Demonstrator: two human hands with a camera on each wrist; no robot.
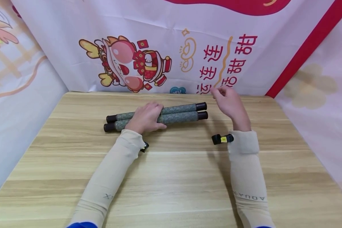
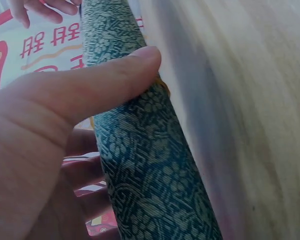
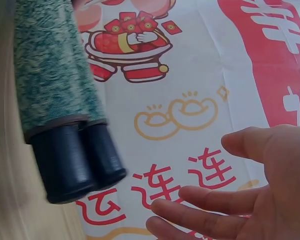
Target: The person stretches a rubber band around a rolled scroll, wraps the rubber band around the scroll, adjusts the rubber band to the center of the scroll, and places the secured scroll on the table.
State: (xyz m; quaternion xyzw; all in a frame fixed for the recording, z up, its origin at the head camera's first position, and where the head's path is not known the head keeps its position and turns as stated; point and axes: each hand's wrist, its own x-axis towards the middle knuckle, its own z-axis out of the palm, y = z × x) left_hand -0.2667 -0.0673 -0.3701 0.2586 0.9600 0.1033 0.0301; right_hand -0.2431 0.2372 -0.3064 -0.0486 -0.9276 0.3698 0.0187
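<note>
Two rolled hanging scrolls lie side by side at the back of the table, a front scroll point(image 1: 179, 117) and a back scroll point(image 1: 179, 108). Both have green patterned fabric and black end knobs point(image 3: 65, 162). A thin yellowish band point(image 2: 162, 86) runs round them near the middle. My left hand point(image 1: 146, 117) grips the pair just left of the band, its thumb over the front scroll in the left wrist view. My right hand point(image 1: 229, 103) is raised beyond the scrolls' right ends, touching nothing, fingers loosely bent. Whether the scrolls touch the tabletop is hard to tell.
The wooden table point(image 1: 188, 183) ends against a white printed cloth point(image 1: 188, 19) with a cartoon figure and red characters. More printed cloth hangs at the left and right sides. Small black cameras point(image 1: 222, 139) are strapped at the wrists over beige sleeves.
</note>
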